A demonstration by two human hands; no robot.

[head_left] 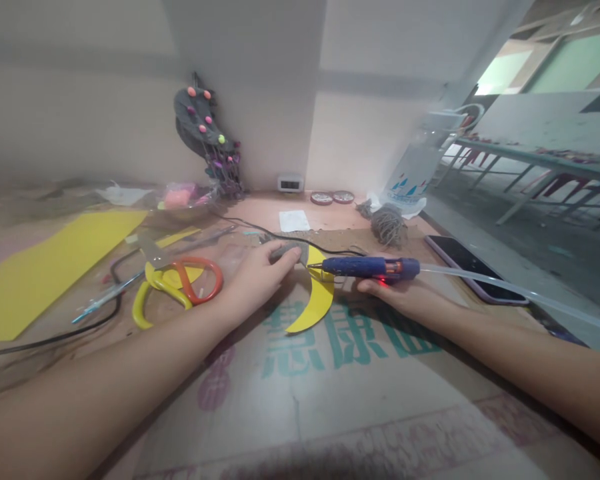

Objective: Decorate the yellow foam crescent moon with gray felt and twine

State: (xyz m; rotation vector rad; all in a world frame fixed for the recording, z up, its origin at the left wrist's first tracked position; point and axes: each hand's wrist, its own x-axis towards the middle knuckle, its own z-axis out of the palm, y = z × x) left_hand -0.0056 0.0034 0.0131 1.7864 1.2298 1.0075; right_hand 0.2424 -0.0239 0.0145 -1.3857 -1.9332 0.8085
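My right hand [397, 293] is closed around a blue glue gun [370, 267] with a clear glue stick trailing out to the right; its nozzle points left. My left hand [257, 273] pinches a small grey piece [290, 252] just in front of that nozzle. A yellow crescent-shaped cut-out [316, 301] lies on the cardboard sheet [300, 400] between my hands, partly under the grey piece.
Two pairs of scissors, yellow [153, 293] and orange [200, 280], lie at the left beside a yellow foam sheet [40, 273]. A phone [473, 267] rests at the right. A ball of twine [389, 225], a black cable and a grey beaded decoration [205, 133] stand further back.
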